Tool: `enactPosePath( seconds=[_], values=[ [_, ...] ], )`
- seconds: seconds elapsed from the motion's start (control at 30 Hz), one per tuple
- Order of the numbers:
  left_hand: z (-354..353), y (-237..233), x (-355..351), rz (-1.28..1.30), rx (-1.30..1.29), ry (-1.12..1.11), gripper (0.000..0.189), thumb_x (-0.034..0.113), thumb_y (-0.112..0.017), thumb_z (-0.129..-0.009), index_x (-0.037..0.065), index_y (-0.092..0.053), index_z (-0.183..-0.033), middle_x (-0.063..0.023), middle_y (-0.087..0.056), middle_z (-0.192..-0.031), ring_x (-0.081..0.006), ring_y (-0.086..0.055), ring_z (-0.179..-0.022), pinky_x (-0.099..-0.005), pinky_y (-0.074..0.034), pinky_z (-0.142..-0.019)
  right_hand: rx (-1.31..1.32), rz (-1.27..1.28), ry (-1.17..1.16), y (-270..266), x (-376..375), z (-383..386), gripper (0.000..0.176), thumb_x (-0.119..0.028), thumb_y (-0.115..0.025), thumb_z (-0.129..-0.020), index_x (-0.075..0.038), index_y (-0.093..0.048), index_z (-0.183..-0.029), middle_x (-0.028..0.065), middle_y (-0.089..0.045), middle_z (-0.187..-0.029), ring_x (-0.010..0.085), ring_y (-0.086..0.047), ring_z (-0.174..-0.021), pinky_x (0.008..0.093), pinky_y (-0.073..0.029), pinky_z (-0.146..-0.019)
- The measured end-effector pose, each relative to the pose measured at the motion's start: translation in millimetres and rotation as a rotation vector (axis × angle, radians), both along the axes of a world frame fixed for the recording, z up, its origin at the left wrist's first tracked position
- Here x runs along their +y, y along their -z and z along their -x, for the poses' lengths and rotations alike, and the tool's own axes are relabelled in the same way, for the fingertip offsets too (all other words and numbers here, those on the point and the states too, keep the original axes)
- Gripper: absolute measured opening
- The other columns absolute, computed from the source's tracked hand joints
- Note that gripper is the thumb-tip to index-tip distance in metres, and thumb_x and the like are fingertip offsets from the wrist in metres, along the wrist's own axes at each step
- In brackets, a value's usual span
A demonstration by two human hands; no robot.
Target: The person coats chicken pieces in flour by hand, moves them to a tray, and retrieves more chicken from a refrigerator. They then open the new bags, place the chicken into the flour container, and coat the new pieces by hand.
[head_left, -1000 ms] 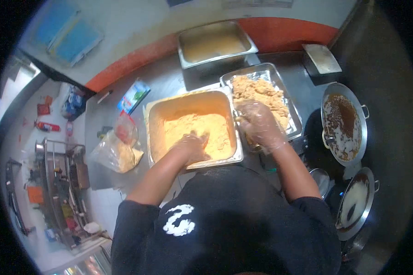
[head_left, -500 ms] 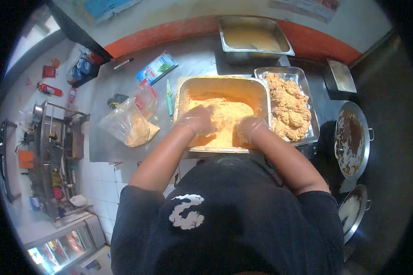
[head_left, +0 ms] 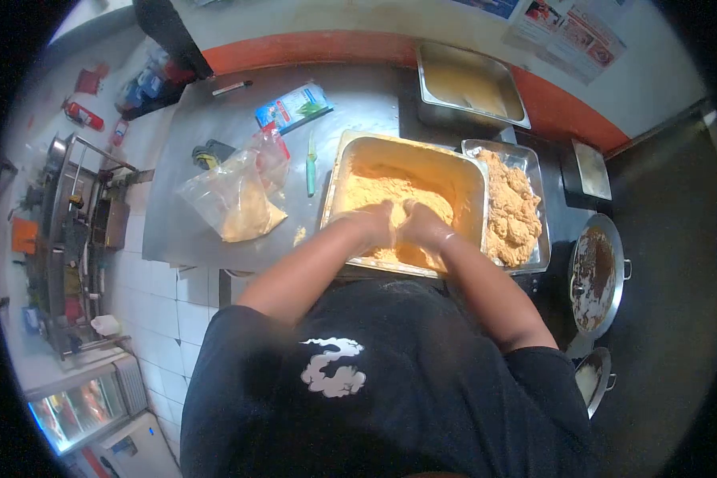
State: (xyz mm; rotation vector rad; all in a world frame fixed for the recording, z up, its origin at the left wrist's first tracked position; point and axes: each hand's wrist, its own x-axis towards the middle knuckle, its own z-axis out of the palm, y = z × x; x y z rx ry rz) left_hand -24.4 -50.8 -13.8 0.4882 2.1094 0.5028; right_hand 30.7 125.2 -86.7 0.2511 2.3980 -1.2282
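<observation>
Pale-orange, flour-like powder (head_left: 386, 187) fills the bottom of a deep rectangular metal pan (head_left: 414, 145), directly in front of you on the steel tabletop (head_left: 358, 103). Step in hand, as I judge it: working the powder by hand, low in the pan. Your left hand (head_left: 373, 223) and right hand (head_left: 422, 226) are down inside the rim, close together, fingers turned toward each other, a little powder showing between them. Can't tell whether either is clenched on a piece underneath; the fingertips are partly hidden. Powder lies around both hands and beyond them toward the far wall.

Next move, my judgement: keep both palms low and inside the rim, with an easy touch, so loose powder doesn't spill over the near edge.

To your right, just beside the pan: lumpy, coated tan pieces (head_left: 511, 211) heaped in a shallow silver tray (head_left: 543, 239). To your left, apart from the pan: a clear plastic bag of powder (head_left: 247, 207); between bag and pan, a green-handled knife (head_left: 311, 175).
</observation>
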Motion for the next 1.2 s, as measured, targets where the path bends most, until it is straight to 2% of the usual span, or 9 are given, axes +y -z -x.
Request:
enactPosePath(
  seconds=[0.07, 0.17, 0.3, 0.57, 0.77, 0.9, 1.0, 1.13, 1.2],
  values=[
    [10, 7, -13, -0.189, 0.047, -0.157, 0.083, 0.023, -0.074, -0.093, 0.003, -0.038, -0.166, -0.0276, -0.06, -0.152, -0.0357, -0.061, -0.14, -0.0401, -0.048, -0.116, 0.008, 0.304, 0.222, -6, 20, 2, 0.071, -0.011, -0.076, -0.09, 0.013, -0.049, -0.151, 0.0277, -0.071, -0.13, 0.0261, -0.076, -0.089, 0.0364, -0.059, -0.074],
    [36, 45, -14, -0.238, 0.178, -0.271, 0.074, 0.019, -0.071, -0.095, 0.004, -0.045, -0.163, -0.0274, -0.061, -0.151, -0.0368, -0.061, -0.139, -0.0382, -0.047, -0.116, 0.143, 0.142, 0.226, 1, 58, 13, 0.072, -0.003, -0.072, -0.09, 0.012, -0.045, -0.155, 0.0193, -0.074, -0.113, 0.0195, -0.071, -0.078, 0.0326, -0.058, -0.07],
    [40, 75, -10, -0.271, 0.272, -0.277, 0.056, 0.015, -0.071, -0.096, 0.012, -0.06, -0.151, -0.0232, -0.07, -0.138, -0.0367, -0.068, -0.126, -0.04, -0.052, -0.108, -0.01, 0.435, 0.313, -52, 61, 11, 0.057, 0.0, -0.07, -0.089, 0.011, -0.056, -0.143, 0.0057, -0.066, -0.085, 0.0153, -0.066, -0.074, 0.0313, -0.054, -0.065],
    [31, 51, -15, -0.374, 0.13, -0.334, 0.058, 0.014, -0.07, -0.097, 0.013, -0.058, -0.154, -0.0238, -0.067, -0.143, -0.0366, -0.066, -0.131, -0.0412, -0.051, -0.11, 0.054, 0.062, 0.107, -32, 79, 17, 0.028, -0.003, -0.069, -0.094, 0.002, -0.072, -0.121, 0.0102, -0.071, -0.097, 0.0173, -0.066, -0.084, 0.0306, -0.054, -0.074],
    [34, 81, -13, -0.557, 0.197, -0.25, 0.06, 0.026, -0.07, -0.101, 0.012, -0.054, -0.156, -0.0219, -0.057, -0.156, -0.037, -0.054, -0.145, -0.0429, -0.043, -0.121, 0.074, 0.275, 0.326, -72, 50, 4, 0.02, -0.014, -0.068, -0.1, -0.002, -0.076, -0.114, 0.0124, -0.074, -0.094, 0.0233, -0.07, -0.089, 0.0361, -0.055, -0.078],
    [35, 43, -12, -0.395, 0.331, -0.139, 0.063, 0.039, -0.063, -0.106, 0.011, -0.049, -0.16, -0.0214, -0.047, -0.166, -0.039, -0.042, -0.155, -0.0461, -0.032, -0.129, 0.658, -0.693, -0.276, -105, 41, -11, 0.018, -0.021, -0.064, -0.104, -0.008, -0.077, -0.101, 0.0136, -0.074, -0.087, 0.0339, -0.071, -0.083, 0.0474, -0.056, -0.075],
    [32, 22, -17, -0.393, 0.355, -0.117, 0.065, 0.044, -0.061, -0.107, 0.01, -0.048, -0.161, -0.0194, -0.045, -0.168, -0.0384, -0.039, -0.157, -0.0467, -0.03, -0.13, 0.669, -0.796, -0.457, -105, 44, -16, 0.017, -0.02, -0.065, -0.102, -0.008, -0.077, -0.102, 0.0165, -0.076, -0.092, 0.0397, -0.071, -0.09, 0.0526, -0.055, -0.083],
    [17, -2, -18, -0.349, 0.476, -0.101, 0.063, 0.04, -0.065, -0.105, 0.01, -0.052, -0.159, -0.0188, -0.048, -0.166, -0.0378, -0.043, -0.155, -0.046, -0.033, -0.129, 0.554, -0.647, -0.338, -84, 57, -17, 0.018, -0.024, -0.071, -0.1, -0.009, -0.079, -0.105, 0.0203, -0.075, -0.097, 0.0432, -0.071, -0.091, 0.0544, -0.055, -0.083],
    [9, -5, -21, -0.385, 0.491, -0.094, 0.061, 0.038, -0.067, -0.104, 0.01, -0.054, -0.157, -0.0187, -0.051, -0.164, -0.0379, -0.045, -0.154, -0.0458, -0.034, -0.128, 0.492, -0.385, -0.155, -106, 66, -22, 0.017, -0.013, -0.076, -0.097, -0.005, -0.08, -0.112, 0.0183, -0.077, -0.117, 0.0335, -0.074, -0.105, 0.0451, -0.059, -0.091]
  ],
)
